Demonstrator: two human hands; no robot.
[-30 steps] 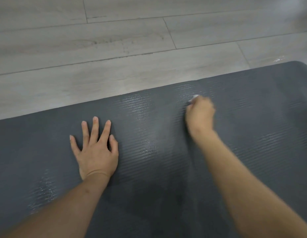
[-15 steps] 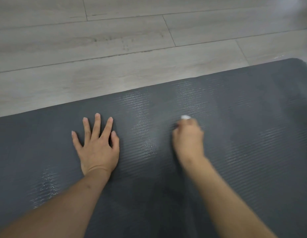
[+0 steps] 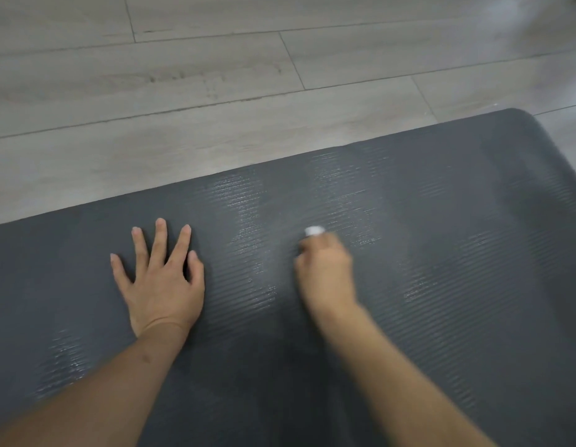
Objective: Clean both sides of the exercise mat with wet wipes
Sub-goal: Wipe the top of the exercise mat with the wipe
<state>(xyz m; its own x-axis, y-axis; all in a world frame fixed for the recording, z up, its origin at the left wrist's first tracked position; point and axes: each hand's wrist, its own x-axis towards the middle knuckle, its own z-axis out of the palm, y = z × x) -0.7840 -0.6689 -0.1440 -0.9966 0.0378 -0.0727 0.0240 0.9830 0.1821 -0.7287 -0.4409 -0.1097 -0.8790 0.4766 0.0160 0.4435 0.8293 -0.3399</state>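
Right hand (image 3: 325, 269), grasping wipe (image 3: 314, 231), has drawn nearer across mat (image 3: 457, 253); left hand (image 3: 161, 282) flat, released. Wiping continues.

Soft, even, fairly bright light falls on the scene, with no hard shadows; only a faint dark patch lies on the exercise mat (image 3: 441, 285) under the arms at 6 o'clock; damp streaks on its ribs glint pale towards 12 o'clock; the right hand (image 3: 326, 272) and the white wet wipe (image 3: 314, 231) are smeared by motion blur, the left hand (image 3: 161, 282) sharper; the floor (image 3: 183, 91) at 1 o'clock blurs into a washed-out glare; plank lines bow slightly at the edges.
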